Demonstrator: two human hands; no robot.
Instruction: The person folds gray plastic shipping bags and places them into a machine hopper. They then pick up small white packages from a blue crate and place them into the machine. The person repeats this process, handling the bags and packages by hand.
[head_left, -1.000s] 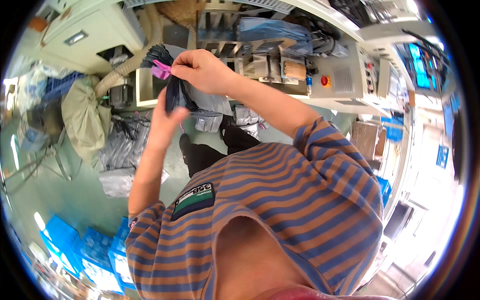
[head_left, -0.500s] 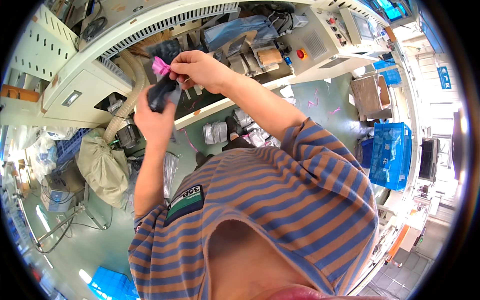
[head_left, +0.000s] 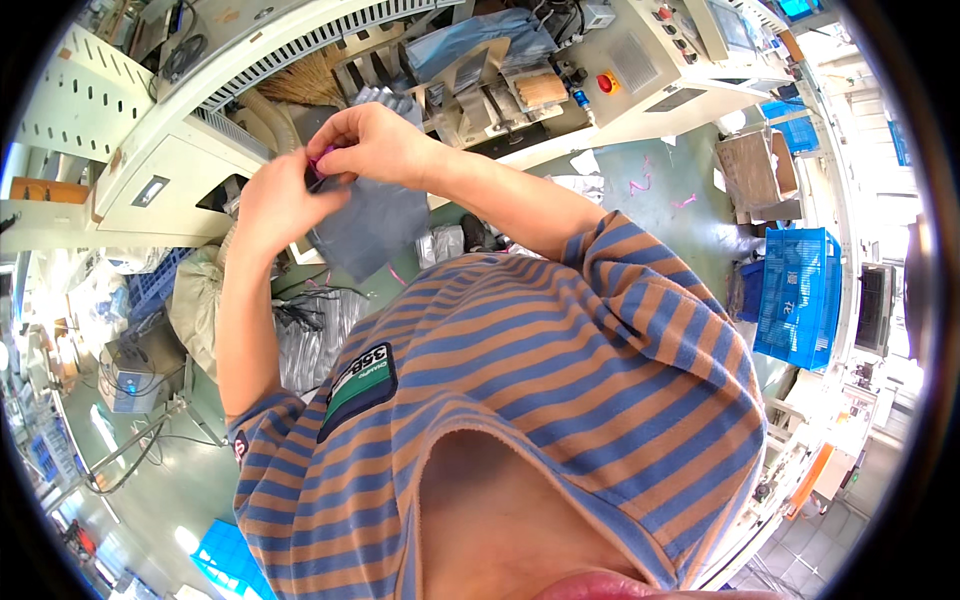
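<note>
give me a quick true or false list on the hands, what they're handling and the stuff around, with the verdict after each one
1. The left hand and the right hand are close together. True.
2. The grey sheet lies higher in the picture than both hands. False: the grey sheet shows below the right hand.
3. A bit of pink strip shows at the right hand. True.
4. The round switch near the top of the picture is green. False: that round switch is red and yellow.
5. A cardboard box and a large blue crate stand on the right side of the picture. True.
6. The person's top is plain black. False: the top has blue and brown stripes.
</note>
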